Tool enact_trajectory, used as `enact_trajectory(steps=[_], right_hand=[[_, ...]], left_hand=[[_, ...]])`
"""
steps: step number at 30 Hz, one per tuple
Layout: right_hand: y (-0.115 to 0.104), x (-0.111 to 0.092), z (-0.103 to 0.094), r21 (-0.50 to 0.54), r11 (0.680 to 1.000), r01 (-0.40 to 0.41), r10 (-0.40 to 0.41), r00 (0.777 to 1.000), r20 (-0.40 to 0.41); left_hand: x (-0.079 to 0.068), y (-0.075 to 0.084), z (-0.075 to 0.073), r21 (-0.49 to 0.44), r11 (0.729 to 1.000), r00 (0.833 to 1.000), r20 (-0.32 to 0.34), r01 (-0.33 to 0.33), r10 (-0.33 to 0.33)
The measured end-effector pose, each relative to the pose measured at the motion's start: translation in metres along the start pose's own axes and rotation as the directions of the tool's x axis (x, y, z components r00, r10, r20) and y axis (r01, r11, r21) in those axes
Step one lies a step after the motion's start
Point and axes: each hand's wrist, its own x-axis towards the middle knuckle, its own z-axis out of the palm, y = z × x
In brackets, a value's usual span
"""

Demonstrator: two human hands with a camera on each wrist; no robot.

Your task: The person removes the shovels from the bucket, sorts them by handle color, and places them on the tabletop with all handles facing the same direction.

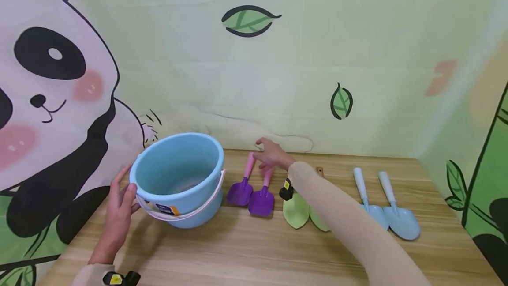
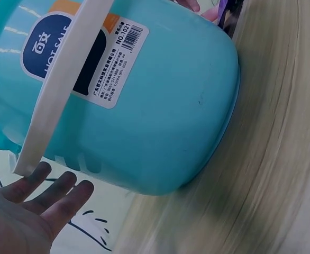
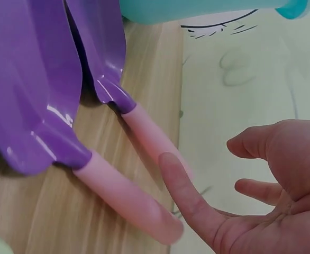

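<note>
A light blue bucket (image 1: pixel 180 167) with a white handle (image 1: pixel 186 215) stands on the wooden table at the left. At its left side is my left hand (image 1: pixel 119 211), thumb by the rim; in the left wrist view the fingers (image 2: pixel 60 198) stretch out loosely beside the handle's end. Two purple shovels with pink handles, the left shovel (image 1: pixel 240 192) and the right shovel (image 1: pixel 261 202), lie right of the bucket. Over their handle ends is my right hand (image 1: pixel 274 153), thumb and fingers spread. Its nearest fingertip overlaps the far pink handle (image 3: pixel 149 132) in the right wrist view.
Two green shovels, one with its blade (image 1: pixel 296 211) in sight, lie partly under my right forearm. Farther right are two light blue shovels, the rightmost shovel (image 1: pixel 402 222) near the table's right side. A printed cloth wall (image 1: pixel 278 78) borders the table's back.
</note>
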Motion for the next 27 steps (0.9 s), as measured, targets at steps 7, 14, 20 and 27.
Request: enact_trajectory(steps=[7, 14, 20, 27], right_hand=[[0.0, -0.013, -0.017, 0.034, 0.999, 0.042, -0.043, 0.999, 0.015], [-0.005, -0.034, -0.031, -0.009, 0.99, 0.144, -0.142, 0.986, 0.085], [-0.009, -0.054, -0.043, -0.044, 0.968, 0.246, -0.239, 0.963, 0.123], [-0.005, -0.07, -0.055, -0.161, 0.913, 0.375, -0.359, 0.925, 0.123]], left_hand=[[0.002, 0.0, 0.001, -0.014, 1.0, 1.0, 0.005, -0.013, 0.013], [0.006, 0.019, -0.007, 0.185, 0.98, 0.997, -0.012, -0.071, 0.075], [0.017, 0.055, -0.014, 0.372, 0.919, 0.99, 0.01, -0.132, 0.138], [0.036, 0.103, -0.009, 0.466, 0.836, 0.953, 0.055, -0.289, 0.299]])
